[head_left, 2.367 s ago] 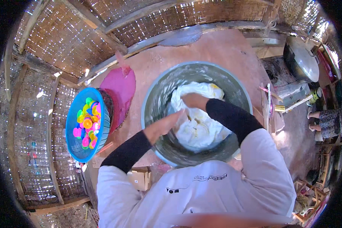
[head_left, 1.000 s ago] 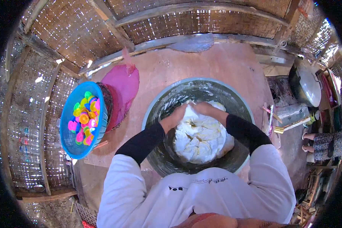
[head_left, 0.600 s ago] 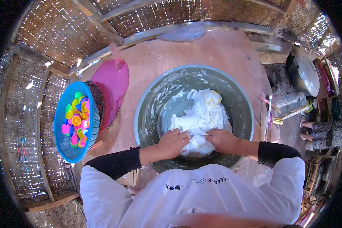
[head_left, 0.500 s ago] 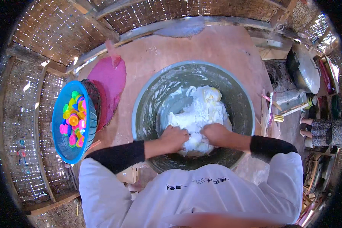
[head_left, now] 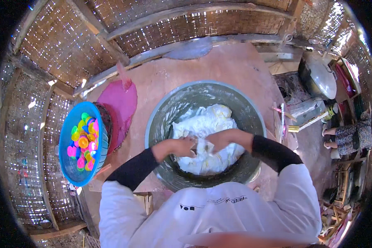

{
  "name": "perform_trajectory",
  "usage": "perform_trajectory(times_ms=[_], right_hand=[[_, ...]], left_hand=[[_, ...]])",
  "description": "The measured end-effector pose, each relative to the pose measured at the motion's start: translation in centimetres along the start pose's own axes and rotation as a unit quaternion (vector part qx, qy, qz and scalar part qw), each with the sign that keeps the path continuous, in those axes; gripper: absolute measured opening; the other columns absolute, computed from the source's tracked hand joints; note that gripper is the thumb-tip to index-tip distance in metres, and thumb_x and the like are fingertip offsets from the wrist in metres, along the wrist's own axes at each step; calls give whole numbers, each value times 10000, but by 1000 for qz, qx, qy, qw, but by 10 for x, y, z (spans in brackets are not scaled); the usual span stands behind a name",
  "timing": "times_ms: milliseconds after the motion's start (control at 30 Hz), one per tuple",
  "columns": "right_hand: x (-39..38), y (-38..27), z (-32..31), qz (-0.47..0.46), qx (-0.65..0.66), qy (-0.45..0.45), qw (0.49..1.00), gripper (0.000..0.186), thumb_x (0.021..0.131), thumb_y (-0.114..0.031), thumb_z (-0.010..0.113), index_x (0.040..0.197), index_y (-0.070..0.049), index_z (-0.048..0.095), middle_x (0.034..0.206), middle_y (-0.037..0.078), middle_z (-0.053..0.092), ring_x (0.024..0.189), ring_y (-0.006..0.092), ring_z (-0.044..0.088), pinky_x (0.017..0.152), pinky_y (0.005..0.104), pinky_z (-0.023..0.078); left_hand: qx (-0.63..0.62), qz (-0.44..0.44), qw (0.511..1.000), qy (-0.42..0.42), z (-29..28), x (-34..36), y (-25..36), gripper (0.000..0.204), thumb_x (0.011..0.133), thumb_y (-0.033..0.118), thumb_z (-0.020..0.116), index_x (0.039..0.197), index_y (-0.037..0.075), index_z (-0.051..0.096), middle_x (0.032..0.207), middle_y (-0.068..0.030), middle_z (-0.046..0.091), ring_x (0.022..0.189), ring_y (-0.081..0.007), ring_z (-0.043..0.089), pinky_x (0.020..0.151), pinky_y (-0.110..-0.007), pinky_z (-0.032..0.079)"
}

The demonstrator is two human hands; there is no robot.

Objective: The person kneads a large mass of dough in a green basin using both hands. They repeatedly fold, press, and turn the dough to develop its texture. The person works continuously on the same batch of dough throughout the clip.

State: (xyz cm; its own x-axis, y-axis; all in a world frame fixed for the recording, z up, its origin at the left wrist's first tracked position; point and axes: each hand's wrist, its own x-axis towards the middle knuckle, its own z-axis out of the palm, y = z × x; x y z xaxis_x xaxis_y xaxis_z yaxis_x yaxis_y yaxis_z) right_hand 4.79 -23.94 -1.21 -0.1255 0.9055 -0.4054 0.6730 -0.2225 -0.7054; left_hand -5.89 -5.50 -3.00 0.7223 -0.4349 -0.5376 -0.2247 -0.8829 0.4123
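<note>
A floury white mass of dough (head_left: 206, 163), yellowish in places, lies in the large dark green basin (head_left: 252, 120). My left hand (head_left: 182, 146) has its fingers curled into the dough's top from the left. Facing it, my right hand (head_left: 222, 139) reaches in from the right with bent fingers on the dough. A raised bit of dough shows between the two hands. Some fingertips are hidden in the dough or slightly blurred. White smears coat the basin's inner wall.
A blue plastic basket (head_left: 65, 161) of bright small cups stands left, beside a pink flat board (head_left: 122, 103). The basin sits on a wooden tabletop (head_left: 165, 74). Farther right are a lidded pot (head_left: 318, 76) by a hearth and another person (head_left: 351, 138).
Both hands have lifted from fists pressed at the dough's near side and shifted farther up onto its top. The dough looks more spread toward the left. The view has tilted slightly.
</note>
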Motion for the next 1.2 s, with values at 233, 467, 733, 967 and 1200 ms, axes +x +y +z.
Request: perform_trajectory(times_ms=[233, 467, 733, 967, 1200], right_hand=[[-89, -16, -33, 195, 28, 316, 928, 502, 808, -334, 503, 1122, 56, 457, 1103, 244, 510, 1039, 359, 483, 903, 382, 364], [-32, 83, -34, 329, 80, 287, 896, 650, 847, -513, 354, 1128, 60, 476, 1157, 244, 480, 1077, 347, 466, 927, 364, 341], [31, 142, -8, 302, 328, 376, 812, 638, 863, -528, 308, 809, 49, 577, 700, 133, 544, 616, 215, 502, 632, 357, 411], [61, 142, -11, 228, 336, 442, 800, 648, 882, -500, 277, 1068, 66, 530, 994, 192, 576, 929, 237, 532, 820, 338, 386], [42, 75, -3, 300, 241, 363, 849, 577, 892, -461, 242, 1274, -38, 336, 1241, 228, 400, 1194, 338, 334, 1016, 366, 224]], left_hand=[[-178, -84, 975, 100, -20, -30, -15, 647, 833, 335, 480, 1301, -23, 212, 1324, -241, 247, 1242, -333, 238, 1028, -358, 191], [-634, -210, 731, 138, 55, 52, -98, 573, 856, 458, 361, 1132, -34, 456, 1088, -196, 524, 985, -331, 527, 767, -429, 439], [-389, -385, 782, 298, 7, 107, -49, 621, 829, 532, 313, 1061, 7, 549, 1099, -240, 514, 1043, -388, 476, 893, -427, 362], [-419, -243, 835, 262, -8, 155, -68, 672, 827, 549, 285, 1059, -29, 538, 1085, -240, 526, 1028, -359, 496, 870, -395, 372], [-717, -62, 685, 111, -20, 98, -15, 435, 904, 355, 329, 1136, 24, 491, 1032, -100, 561, 906, -204, 543, 824, -319, 412]])
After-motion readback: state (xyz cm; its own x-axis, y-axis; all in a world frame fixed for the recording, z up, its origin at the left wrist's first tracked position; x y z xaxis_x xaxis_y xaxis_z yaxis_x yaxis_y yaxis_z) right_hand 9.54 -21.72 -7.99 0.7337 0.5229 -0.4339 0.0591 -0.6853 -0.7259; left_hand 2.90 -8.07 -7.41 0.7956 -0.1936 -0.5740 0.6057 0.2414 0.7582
